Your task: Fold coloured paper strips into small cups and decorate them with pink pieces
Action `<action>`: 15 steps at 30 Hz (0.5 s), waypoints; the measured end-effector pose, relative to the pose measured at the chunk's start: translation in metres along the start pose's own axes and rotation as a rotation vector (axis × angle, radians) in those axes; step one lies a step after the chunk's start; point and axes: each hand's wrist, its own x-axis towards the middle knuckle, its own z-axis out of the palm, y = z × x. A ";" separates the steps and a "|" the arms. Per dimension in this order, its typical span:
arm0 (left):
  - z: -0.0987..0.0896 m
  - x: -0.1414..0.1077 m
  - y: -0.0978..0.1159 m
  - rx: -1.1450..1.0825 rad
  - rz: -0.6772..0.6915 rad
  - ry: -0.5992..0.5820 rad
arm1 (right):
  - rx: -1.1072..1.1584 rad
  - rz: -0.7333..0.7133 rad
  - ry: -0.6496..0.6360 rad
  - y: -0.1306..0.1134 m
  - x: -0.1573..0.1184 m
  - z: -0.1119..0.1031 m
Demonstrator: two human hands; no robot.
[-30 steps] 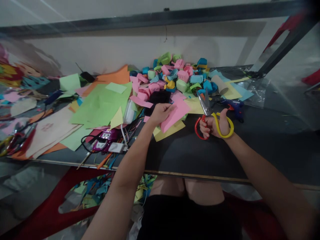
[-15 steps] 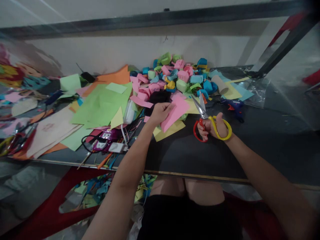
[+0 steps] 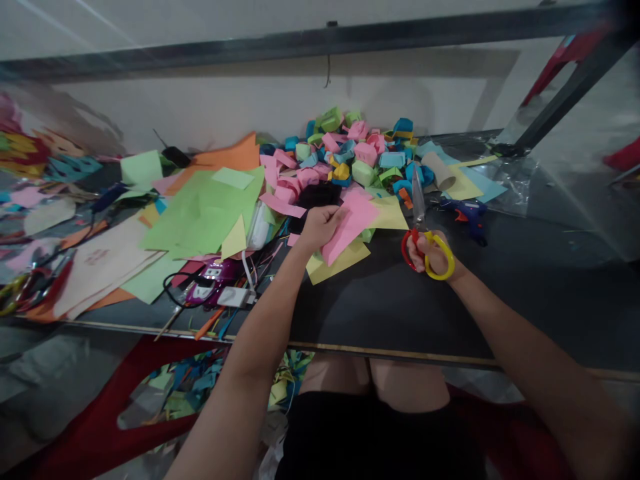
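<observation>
My left hand [image 3: 321, 225] is closed on the edge of a piece of pink paper [image 3: 353, 223], which it holds slightly above the table. Yellow paper [image 3: 340, 261] lies beneath the pink piece. In my right hand [image 3: 429, 257] is a pair of scissors [image 3: 419, 207] with one red and one yellow handle loop. Their blades are together and point away from me, apart from the pink paper. Behind both hands rises a heap of small folded paper pieces [image 3: 364, 153] in pink, blue, green and yellow.
A blue glue gun [image 3: 467, 212] lies right of the scissors, near a cardboard tube [image 3: 440, 170]. Large green sheets [image 3: 205, 207] spread to the left. A purple device [image 3: 213, 280] and a white plug [image 3: 234, 296] sit near the front edge. Paper scraps [image 3: 195, 383] lie below the table.
The scissor blades have gone from spread apart to together, and the scissors have turned and shifted slightly right. My left hand and the pink paper have stayed in place.
</observation>
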 end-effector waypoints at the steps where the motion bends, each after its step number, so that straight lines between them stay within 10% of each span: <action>1: 0.000 0.000 0.000 0.001 -0.002 -0.004 | 0.044 -0.039 -0.023 0.001 0.001 -0.001; 6: 0.003 0.000 -0.003 -0.004 0.007 -0.001 | 0.199 -0.045 -0.111 0.002 0.011 0.002; 15: 0.004 -0.001 -0.003 -0.016 0.003 0.048 | -0.180 -0.014 0.282 -0.008 0.003 0.001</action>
